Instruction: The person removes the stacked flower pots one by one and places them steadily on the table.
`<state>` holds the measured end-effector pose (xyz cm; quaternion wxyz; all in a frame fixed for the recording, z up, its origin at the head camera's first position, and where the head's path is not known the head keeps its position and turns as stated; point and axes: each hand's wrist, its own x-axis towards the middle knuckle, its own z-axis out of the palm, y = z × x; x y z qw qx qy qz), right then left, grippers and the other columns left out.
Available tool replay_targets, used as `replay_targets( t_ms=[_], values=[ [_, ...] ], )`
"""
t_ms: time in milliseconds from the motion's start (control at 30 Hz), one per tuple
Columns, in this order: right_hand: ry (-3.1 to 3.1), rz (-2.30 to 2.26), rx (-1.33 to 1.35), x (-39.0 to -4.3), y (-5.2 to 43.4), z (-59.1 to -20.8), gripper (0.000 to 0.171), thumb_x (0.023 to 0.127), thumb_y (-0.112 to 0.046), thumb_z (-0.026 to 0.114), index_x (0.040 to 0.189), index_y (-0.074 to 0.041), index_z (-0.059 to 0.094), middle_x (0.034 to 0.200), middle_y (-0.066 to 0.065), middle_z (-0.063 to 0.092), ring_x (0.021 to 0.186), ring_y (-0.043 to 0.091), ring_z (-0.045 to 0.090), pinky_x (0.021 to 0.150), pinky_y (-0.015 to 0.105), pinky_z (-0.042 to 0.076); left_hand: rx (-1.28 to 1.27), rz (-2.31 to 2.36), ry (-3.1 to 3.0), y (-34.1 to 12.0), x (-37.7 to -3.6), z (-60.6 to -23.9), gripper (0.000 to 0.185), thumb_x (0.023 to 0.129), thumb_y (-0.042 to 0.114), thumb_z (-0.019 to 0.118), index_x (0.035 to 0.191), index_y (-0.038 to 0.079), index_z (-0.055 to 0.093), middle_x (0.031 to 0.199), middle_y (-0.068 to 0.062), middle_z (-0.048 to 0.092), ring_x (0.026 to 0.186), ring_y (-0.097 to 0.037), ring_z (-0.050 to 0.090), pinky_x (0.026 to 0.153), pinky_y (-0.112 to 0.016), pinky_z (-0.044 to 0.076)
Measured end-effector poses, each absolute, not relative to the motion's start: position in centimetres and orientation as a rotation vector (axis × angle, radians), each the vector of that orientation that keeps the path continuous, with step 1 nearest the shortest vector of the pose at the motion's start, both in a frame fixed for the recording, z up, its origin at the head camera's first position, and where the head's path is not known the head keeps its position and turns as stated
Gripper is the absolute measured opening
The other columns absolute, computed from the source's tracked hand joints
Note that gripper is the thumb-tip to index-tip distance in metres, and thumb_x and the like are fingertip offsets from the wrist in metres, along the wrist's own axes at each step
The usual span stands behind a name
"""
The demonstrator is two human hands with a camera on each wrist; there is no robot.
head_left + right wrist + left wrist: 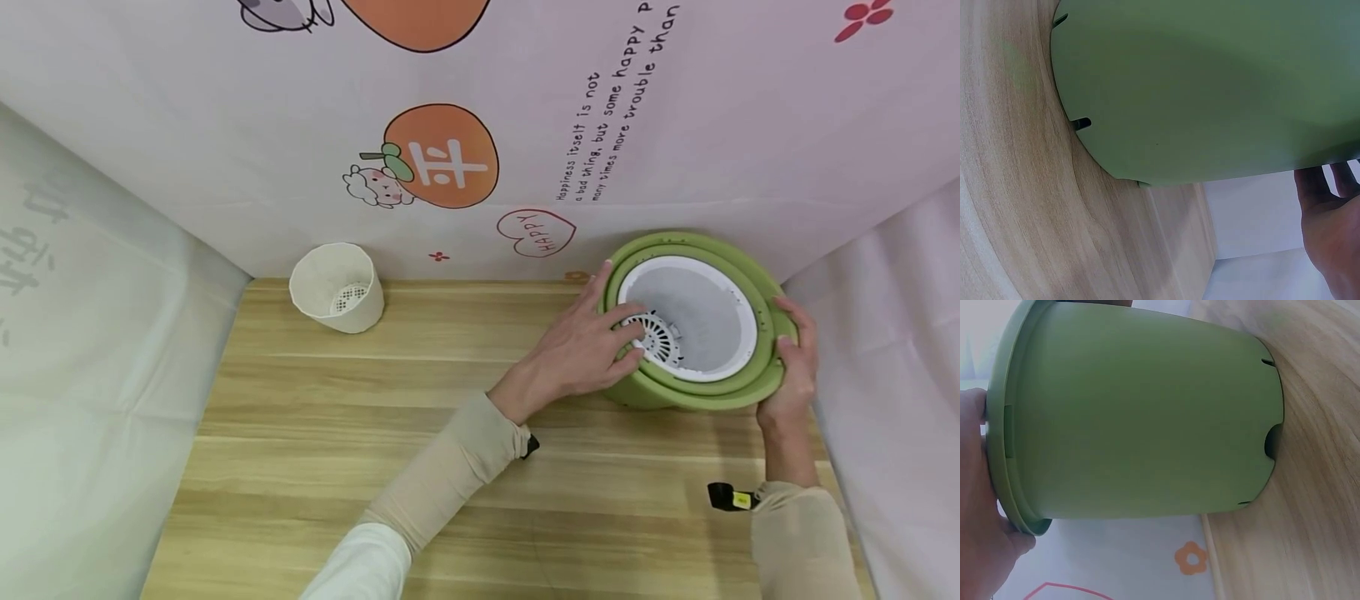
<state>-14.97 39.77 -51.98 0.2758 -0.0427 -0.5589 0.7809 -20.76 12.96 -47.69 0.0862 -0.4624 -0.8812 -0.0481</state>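
Note:
A green pot (693, 398) with a white inner liner (708, 312) stands at the back right of the wooden table. In the bottom of the liner shows a slotted white round piece (660, 340). My left hand (573, 346) grips the pot's near-left rim, some fingers reaching over its edge; the left wrist view shows the hand at the rim too. On the opposite side my right hand (795, 375) holds the rim with the thumb on top. Its fingers (1313, 181) lie against the outer wall in the right wrist view. Notches mark the pot's base, which meets the table.
At the back left stands a small white pot (367, 312) with holes in its bottom. A printed white curtain (262, 167) rises behind the table (360, 467), and pale cloth hangs at both sides.

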Motion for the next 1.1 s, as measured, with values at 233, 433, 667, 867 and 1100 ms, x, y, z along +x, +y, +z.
replay_targets(
  t_ms=[233, 433, 667, 867, 1100],
  values=[
    [-1.487, 2.105, -0.089, -15.0, 39.7, -51.9, 0.051, 0.091, -0.001, 0.027, 0.133, 0.008, 0.053, 0.141, 0.024, 0.043, 0.122, 0.03, 0.049, 0.098, 0.025, 0.05, -1.403, -0.152, -2.635, 13.2, -20.9, -47.2, 0.043, 0.104, 0.043, 0.032, 0.132, 0.033, 0.062, 0.138, 0.008, 0.057, 0.149, -0.039, 0.016, 0.123, -0.052, -0.009],
    [-1.497, 2.107, -0.089, -14.9, 39.8, -51.9, 0.051, 0.091, -0.001, 0.027, 0.134, 0.007, 0.053, 0.142, 0.024, 0.042, 0.124, 0.03, 0.048, 0.1, 0.025, 0.049, -1.386, -0.136, -2.665, 13.3, -20.5, -46.9, 0.042, 0.103, 0.04, 0.032, 0.128, 0.034, 0.065, 0.134, 0.009, 0.06, 0.148, -0.049, -0.002, 0.121, -0.055, -0.005],
    [-1.487, 2.113, -0.089, -14.9, 39.7, -52.1, 0.051, 0.091, -0.001, 0.027, 0.134, 0.008, 0.053, 0.142, 0.025, 0.042, 0.121, 0.03, 0.05, 0.097, 0.025, 0.051, -1.376, -0.125, -2.667, 13.4, -20.5, -47.1, 0.04, 0.103, 0.038, 0.034, 0.123, 0.03, 0.067, 0.132, 0.008, 0.061, 0.149, -0.047, -0.001, 0.12, -0.058, -0.002],
    [-1.486, 2.096, -0.089, -15.0, 39.7, -52.3, 0.051, 0.09, -0.001, 0.027, 0.133, 0.008, 0.054, 0.14, 0.025, 0.043, 0.123, 0.03, 0.048, 0.099, 0.025, 0.049, -1.385, -0.178, -2.715, 13.4, -20.6, -46.8, 0.041, 0.102, 0.041, 0.037, 0.132, 0.029, 0.062, 0.138, 0.003, 0.058, 0.148, -0.049, 0.0, 0.121, -0.058, 0.004],
    [-1.5, 2.085, -0.084, -15.1, 39.8, -52.1, 0.051, 0.09, -0.001, 0.027, 0.133, 0.008, 0.054, 0.14, 0.024, 0.043, 0.125, 0.031, 0.046, 0.102, 0.026, 0.047, -1.428, -0.284, -2.739, 13.2, -20.9, -46.4, 0.047, 0.102, 0.058, 0.037, 0.13, 0.028, 0.06, 0.139, 0.0, 0.052, 0.149, -0.047, -0.002, 0.122, -0.057, 0.008]
  ],
)
